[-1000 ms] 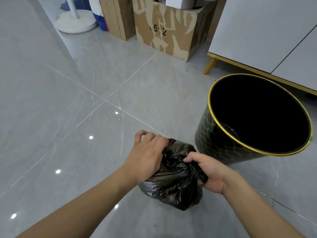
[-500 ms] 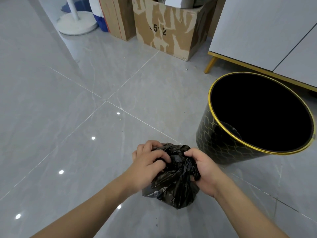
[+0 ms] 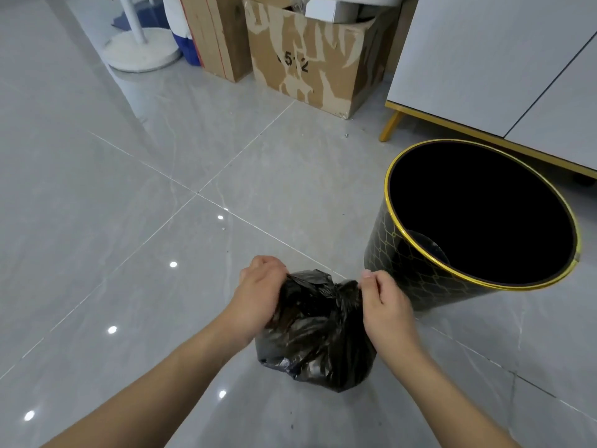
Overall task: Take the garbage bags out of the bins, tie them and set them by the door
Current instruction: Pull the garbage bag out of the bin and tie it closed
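Both hands (image 3: 258,295) (image 3: 384,305) grip bag (image 3: 318,334) top; bin (image 3: 403,263) beside right, boxes (image 3: 310,59) beyond; knot unclear.

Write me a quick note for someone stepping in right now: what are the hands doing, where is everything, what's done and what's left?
Left hand: gripping the bag's gathered top on its left side.
Right hand: pinching the top on its right side.
Black garbage bag: out of the bin, between both hands above the grey floor; whether it touches the floor is unclear.
Black bin with gold rim: just to the right, no bag visible inside.
Done: bag removed.
Left: finish the knot, which cannot be confirmed yet, then carry the bag to the door, which is not in view. No other bins are visible.
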### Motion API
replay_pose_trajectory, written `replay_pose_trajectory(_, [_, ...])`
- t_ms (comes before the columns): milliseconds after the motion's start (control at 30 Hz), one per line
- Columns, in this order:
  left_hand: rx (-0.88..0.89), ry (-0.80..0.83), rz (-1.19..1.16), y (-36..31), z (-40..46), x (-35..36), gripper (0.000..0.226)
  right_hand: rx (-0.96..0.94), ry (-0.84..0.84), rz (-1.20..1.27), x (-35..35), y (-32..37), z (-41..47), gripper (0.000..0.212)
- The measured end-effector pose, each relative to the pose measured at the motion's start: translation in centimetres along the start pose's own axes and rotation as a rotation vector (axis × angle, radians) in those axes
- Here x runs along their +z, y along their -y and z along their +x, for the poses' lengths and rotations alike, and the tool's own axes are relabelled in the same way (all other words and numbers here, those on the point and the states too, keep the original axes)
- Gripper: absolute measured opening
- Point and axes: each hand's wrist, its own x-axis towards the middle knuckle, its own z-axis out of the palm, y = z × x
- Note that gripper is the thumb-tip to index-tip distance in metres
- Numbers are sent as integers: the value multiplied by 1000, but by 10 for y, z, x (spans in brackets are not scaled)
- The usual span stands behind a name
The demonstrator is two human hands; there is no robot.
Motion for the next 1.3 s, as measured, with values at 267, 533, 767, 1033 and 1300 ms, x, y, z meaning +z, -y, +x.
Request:
replay_pose_trajectory(267, [-350,-137,-551,8,26,-53,19,-206,14,-367,-12,-25,-3,37])
replay_pose_trajectory(533, [279,8,571,19,13,-34,14,-375,178,-726,-10,-26,-12,55])
replay_pose_trajectory(767, [455,89,1190,43,12,-23,37,-453,166,-873,-12,-47,-11,68])
replay_pose_trajectory(1033, [187,267,919,61,19,-34,48,-214,343,-755,-13,-33,-9,41])
replay_pose_trajectory(1300, [404,17,1212,53,19,-13,34,695,711,386,-2,-7,-5,48])
